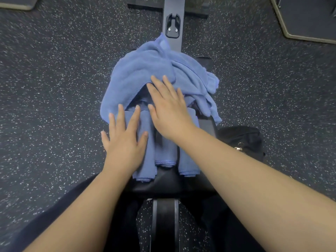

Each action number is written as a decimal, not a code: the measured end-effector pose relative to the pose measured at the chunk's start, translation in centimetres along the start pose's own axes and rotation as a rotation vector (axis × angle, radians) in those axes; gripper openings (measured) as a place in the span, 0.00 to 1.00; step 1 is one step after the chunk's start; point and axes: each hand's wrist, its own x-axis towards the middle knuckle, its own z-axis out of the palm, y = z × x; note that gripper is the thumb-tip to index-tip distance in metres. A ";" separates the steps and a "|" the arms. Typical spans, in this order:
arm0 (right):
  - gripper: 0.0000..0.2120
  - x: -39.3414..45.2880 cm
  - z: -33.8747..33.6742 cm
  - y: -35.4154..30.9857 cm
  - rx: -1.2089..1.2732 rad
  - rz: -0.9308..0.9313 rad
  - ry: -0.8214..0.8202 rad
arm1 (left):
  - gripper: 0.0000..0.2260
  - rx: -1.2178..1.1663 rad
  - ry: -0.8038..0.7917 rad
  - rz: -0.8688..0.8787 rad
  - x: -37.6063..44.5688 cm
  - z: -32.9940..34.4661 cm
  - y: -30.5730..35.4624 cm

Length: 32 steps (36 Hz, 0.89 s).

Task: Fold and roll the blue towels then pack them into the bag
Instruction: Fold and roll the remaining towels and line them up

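A heap of loose blue towels (145, 70) lies crumpled on the far part of a black padded bench (169, 182). Closer to me, three folded blue towels (165, 151) lie side by side on the pad. My left hand (123, 139) rests flat with straight fingers on the leftmost folded towel. My right hand (169, 110) lies flat, fingers spread, across the right folded towel and the near edge of the loose heap. A black bag (240, 140) with a metal zipper pull sits on the floor just right of the bench.
The bench's grey metal spine (173, 19) runs away from me over a dark speckled rubber floor (54, 88). Dark mats with pale edges lie at the top left (16, 2) and top right (309, 19). My dark-clothed legs straddle the bench.
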 end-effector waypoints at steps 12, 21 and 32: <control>0.26 -3.4 -1.5 -1.8 0.196 -0.072 0.090 | 0.31 -0.180 0.206 0.164 0.0 -2.1 0.7; 0.25 -7.1 -1.8 -3.5 0.247 -0.195 0.272 | 0.12 -0.134 0.379 0.298 -0.4 -5.8 1.8; 0.29 -10.2 -7.4 -6.3 0.509 0.016 0.168 | 0.07 -0.273 0.323 0.335 -6.5 -12.7 4.4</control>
